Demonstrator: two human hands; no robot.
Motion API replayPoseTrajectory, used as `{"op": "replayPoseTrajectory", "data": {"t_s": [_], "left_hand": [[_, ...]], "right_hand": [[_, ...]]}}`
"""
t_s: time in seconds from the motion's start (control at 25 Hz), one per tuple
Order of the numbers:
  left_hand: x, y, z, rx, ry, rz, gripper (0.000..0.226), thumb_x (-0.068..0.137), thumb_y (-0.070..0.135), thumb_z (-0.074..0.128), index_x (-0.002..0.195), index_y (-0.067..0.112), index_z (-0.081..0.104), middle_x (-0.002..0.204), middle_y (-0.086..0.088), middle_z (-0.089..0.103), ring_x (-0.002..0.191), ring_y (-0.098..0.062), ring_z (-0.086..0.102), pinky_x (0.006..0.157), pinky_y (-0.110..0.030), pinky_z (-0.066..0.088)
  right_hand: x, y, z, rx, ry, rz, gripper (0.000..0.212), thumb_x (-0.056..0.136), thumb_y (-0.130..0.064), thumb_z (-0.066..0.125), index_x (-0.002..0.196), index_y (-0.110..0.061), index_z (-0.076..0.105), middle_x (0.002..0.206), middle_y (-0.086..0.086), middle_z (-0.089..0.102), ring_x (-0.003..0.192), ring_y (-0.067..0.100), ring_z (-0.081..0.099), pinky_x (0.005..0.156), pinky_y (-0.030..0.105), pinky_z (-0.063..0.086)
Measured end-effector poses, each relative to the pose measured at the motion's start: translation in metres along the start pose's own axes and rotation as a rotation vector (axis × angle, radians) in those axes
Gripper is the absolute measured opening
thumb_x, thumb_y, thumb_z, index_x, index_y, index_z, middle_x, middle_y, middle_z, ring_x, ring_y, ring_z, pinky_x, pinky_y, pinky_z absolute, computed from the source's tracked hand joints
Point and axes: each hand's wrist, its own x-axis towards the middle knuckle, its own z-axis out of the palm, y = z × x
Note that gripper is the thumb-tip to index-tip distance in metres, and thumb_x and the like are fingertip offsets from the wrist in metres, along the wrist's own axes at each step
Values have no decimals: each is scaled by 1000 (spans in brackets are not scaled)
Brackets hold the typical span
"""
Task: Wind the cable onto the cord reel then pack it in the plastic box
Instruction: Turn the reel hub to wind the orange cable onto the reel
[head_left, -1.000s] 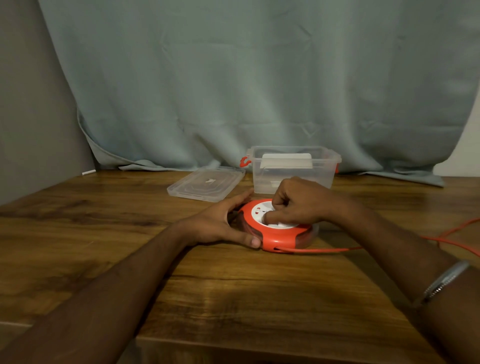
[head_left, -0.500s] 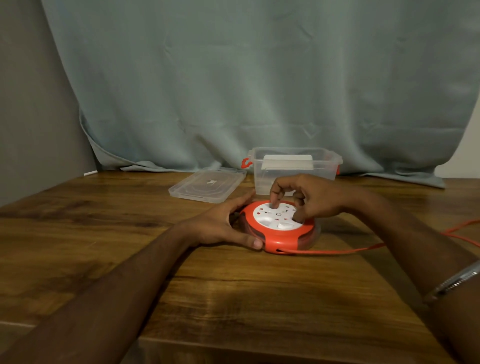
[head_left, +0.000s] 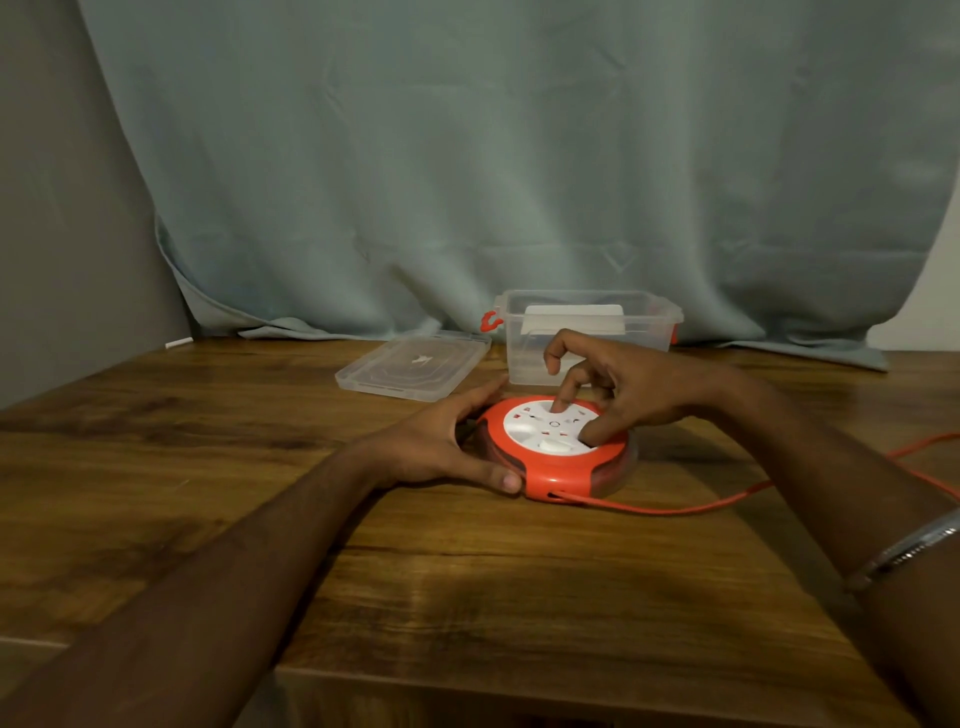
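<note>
From the head camera, the cord reel (head_left: 558, 447) lies flat on the wooden table (head_left: 467, 597), and everything hangs off it. The left hand (head_left: 441, 447) cups the reel's left rim, thumb along the near edge, fingers curved round the far side, bracing it. The right hand (head_left: 628, 389) is on top: one fingertip and the thumb press into the white socket face, the other fingers raised and loosely curled. That looks like the winding step, the face being turned. The orange cable (head_left: 675, 506) leaves the reel's near edge and runs away right, off the frame, so plenty seems left to reel in. Just behind the reel stands the open plastic box (head_left: 592, 338); its lid (head_left: 413, 366) lies behind and left. Next call: another turn of the face, with the reel held firm.
</note>
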Motion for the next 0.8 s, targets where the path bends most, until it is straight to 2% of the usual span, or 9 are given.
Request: {"op": "replayPoseTrajectory", "data": {"t_s": [0.08,0.2,0.28,0.4,0.48,0.6,0.72,0.8], "left_hand": [[0,-1,0,-3,1,1,133,58,55,96,164,45,16,169,14,27,150,-9,32,114,-22,34],[0,-2,0,-3,0,4,132,59,53,97,163,45,17,168,16,28,144,-1,34,101,-5,36],[0,-3,1,-10,4,14,135,56,55,97,163,44,17,166,19,30,140,5,35,94,3,34],[0,-3,1,-23,5,25,137,53,58,98,163,43,18,165,20,31,138,10,38,97,2,34],[0,-3,1,-21,8,29,138,52,59,98,163,43,18,164,21,32,137,11,39,98,1,34],[0,-3,2,-24,16,37,140,50,60,98,164,41,18,161,24,34,135,17,37,101,0,33],[-1,-3,2,-20,8,33,140,50,61,98,164,43,18,158,28,34,133,20,37,100,1,33],[-1,-2,2,-13,7,29,140,51,60,99,164,44,17,159,28,34,138,14,38,106,-5,34]], "right_hand": [[0,0,1,11,13,3,69,68,-13,89,113,-34,42,109,2,77,58,6,55,57,28,48],[0,0,4,-42,49,41,62,60,-32,93,103,-36,48,100,0,76,58,-3,58,55,22,48],[3,0,6,-94,73,52,50,63,-32,95,94,-29,56,89,-3,75,62,-4,60,59,27,48],[7,-1,11,-165,96,40,36,70,-34,92,73,-23,57,61,-18,62,57,-4,55,61,36,44],[8,-4,15,-233,117,48,40,73,-39,87,63,-21,53,50,-18,53,52,-6,53,58,31,39],[9,-10,20,-305,162,64,47,70,-48,82,53,-20,48,44,-13,46,47,3,46,55,27,35],[8,-15,22,-288,176,79,51,65,-56,76,45,-20,47,41,-10,46,47,7,45,57,35,39],[7,-17,24,-283,167,72,54,69,-54,77,43,-19,47,40,-9,46,46,8,46,58,36,40]]}}
